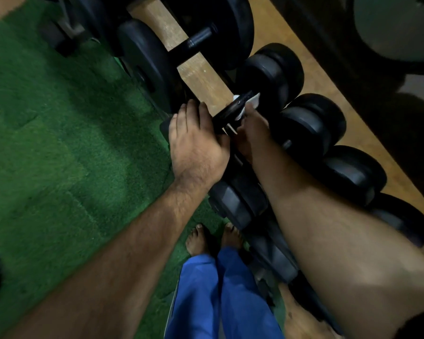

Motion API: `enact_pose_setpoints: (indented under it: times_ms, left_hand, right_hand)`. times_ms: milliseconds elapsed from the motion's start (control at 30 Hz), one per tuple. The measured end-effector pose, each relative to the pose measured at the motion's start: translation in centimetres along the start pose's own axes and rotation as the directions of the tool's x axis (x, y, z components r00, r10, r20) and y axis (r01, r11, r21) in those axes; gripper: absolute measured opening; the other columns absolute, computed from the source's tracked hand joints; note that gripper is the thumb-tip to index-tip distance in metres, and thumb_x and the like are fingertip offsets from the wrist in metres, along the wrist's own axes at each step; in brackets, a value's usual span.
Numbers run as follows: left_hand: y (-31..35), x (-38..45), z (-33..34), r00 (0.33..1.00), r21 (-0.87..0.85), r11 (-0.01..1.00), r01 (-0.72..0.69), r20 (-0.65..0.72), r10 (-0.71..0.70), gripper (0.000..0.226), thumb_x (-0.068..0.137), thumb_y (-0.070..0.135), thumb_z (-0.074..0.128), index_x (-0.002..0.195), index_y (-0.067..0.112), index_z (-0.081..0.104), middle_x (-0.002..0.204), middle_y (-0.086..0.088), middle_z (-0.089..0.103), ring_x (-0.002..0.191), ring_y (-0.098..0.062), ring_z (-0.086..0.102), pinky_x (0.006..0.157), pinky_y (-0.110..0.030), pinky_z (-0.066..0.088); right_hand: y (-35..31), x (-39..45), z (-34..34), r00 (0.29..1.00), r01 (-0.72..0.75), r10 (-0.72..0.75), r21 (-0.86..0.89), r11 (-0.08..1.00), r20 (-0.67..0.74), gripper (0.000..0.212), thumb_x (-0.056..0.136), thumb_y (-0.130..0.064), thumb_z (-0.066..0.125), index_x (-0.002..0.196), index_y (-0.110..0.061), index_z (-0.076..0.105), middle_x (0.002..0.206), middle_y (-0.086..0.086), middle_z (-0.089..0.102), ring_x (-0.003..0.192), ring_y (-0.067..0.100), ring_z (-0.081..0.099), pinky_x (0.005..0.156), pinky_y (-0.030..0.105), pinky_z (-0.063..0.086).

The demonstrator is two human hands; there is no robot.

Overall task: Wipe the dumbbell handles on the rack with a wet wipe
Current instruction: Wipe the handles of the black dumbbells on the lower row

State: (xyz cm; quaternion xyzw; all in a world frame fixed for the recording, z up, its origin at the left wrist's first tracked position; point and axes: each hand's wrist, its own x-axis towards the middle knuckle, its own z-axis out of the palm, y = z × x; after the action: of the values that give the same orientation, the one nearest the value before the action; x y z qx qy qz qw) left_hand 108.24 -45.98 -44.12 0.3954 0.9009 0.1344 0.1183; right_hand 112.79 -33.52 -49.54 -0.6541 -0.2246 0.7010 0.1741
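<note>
The left hand (196,143) lies over the near head of a dumbbell (267,77) on the rack (201,72), fingers curled on it, probably to keep it from rolling; the right hand (251,129) pinches the white wet wipe (251,101) around the dark handle (235,107), in the middle of the scene; so the wiping seems under way; to the right, more dumbbells (311,126) wait in a row.
</note>
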Motion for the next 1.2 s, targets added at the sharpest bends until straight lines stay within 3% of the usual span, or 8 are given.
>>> enact_pose_setpoints:
  times_ms: [100,233,400,533,667,800,1000,1200]
  left_hand:
    - [-0.4,0.2,-0.4,0.999,-0.035,0.999,-0.014,0.049,0.015,0.075,0.086,0.041,0.044,0.149,0.002,0.035,0.156,-0.017,0.034,0.147,-0.029,0.026,0.123,-0.044,0.016]
    - [-0.8,0.3,-0.6,0.997,-0.034,0.999,-0.042,0.059,0.044,0.07,0.091,0.038,0.049,0.15,0.003,0.035,0.156,-0.017,0.033,0.147,-0.029,0.025,0.123,-0.043,0.016]
    - [-0.6,0.1,-0.4,0.998,-0.019,0.999,-0.037,0.057,0.038,0.073,0.086,0.039,0.043,0.149,0.002,0.035,0.156,-0.017,0.033,0.147,-0.029,0.026,0.123,-0.043,0.016]
    - [-0.3,0.3,-0.5,0.998,-0.017,1.0,-0.017,0.067,0.018,0.073,0.085,0.038,0.047,0.148,0.002,0.036,0.155,-0.019,0.034,0.147,-0.031,0.026,0.123,-0.044,0.016]
    - [-0.1,0.9,-0.4,0.999,-0.016,1.0,0.011,0.035,-0.01,0.058,0.088,0.04,0.048,0.136,0.007,0.052,0.145,-0.018,0.046,0.138,-0.033,0.039,0.118,-0.045,0.027]
    - [-0.4,2.1,-0.9,0.999,-0.065,0.997,0.029,-0.013,-0.03,0.041,0.084,0.038,0.044,0.105,0.01,0.065,0.115,-0.013,0.058,0.109,-0.034,0.053,0.092,-0.045,0.043]
    - [-0.5,1.8,0.1,0.995,-0.035,0.999,0.011,-0.098,-0.015,0.04,0.083,0.038,0.04,0.101,0.01,0.063,0.107,-0.013,0.057,0.1,-0.033,0.053,0.086,-0.044,0.042]
    - [-0.4,1.7,1.0,0.985,0.043,0.999,0.016,-0.172,-0.009,0.036,0.083,0.037,0.044,0.098,0.01,0.062,0.103,-0.013,0.058,0.095,-0.034,0.054,0.082,-0.043,0.04]
  right_hand:
    - [1.4,-1.0,-1.8,0.968,-0.107,0.15,-0.209,0.972,0.2,0.034,0.1,-0.032,0.054,0.119,-0.006,0.064,0.096,0.013,0.067,0.082,0.022,0.063,0.077,0.032,0.05]
    - [1.1,-1.4,-2.9,0.934,-0.105,0.18,-0.245,0.964,0.309,0.023,0.099,-0.027,0.06,0.104,-0.005,0.064,0.076,0.011,0.066,0.068,0.02,0.064,0.059,0.022,0.053]
    - [1.9,-0.8,-2.4,0.953,-0.075,0.097,-0.087,0.993,0.285,0.045,0.088,-0.031,0.072,0.122,-0.004,0.064,0.098,0.012,0.07,0.089,0.023,0.069,0.088,0.035,0.052]
    - [1.4,-1.2,-2.9,0.89,-0.182,0.248,-0.202,0.962,0.383,0.026,0.1,-0.024,0.052,0.108,-0.002,0.064,0.075,0.01,0.068,0.064,0.018,0.067,0.06,0.022,0.053]
    - [0.3,-0.5,-2.4,0.914,-0.18,0.19,-0.061,0.982,0.359,0.021,0.098,-0.012,0.053,0.114,-0.01,0.067,0.093,0.008,0.07,0.078,0.018,0.069,0.069,0.026,0.056]
    - [0.0,0.6,-1.3,0.99,-0.098,0.089,0.086,0.991,0.109,0.016,0.093,-0.001,0.048,0.096,-0.006,0.063,0.058,0.005,0.061,0.051,0.015,0.054,0.058,0.027,0.047]
    - [-1.6,2.3,-0.3,0.991,-0.135,0.132,0.338,0.932,0.033,0.051,0.091,-0.01,0.035,0.139,-0.004,0.051,0.115,0.014,0.068,0.067,0.021,0.065,0.05,0.022,0.051]
    - [-0.6,1.6,0.1,0.972,-0.175,0.08,0.457,0.872,0.22,0.05,0.075,-0.022,0.032,0.103,0.011,0.056,0.084,0.027,0.071,0.09,0.035,0.059,0.108,0.04,0.036]
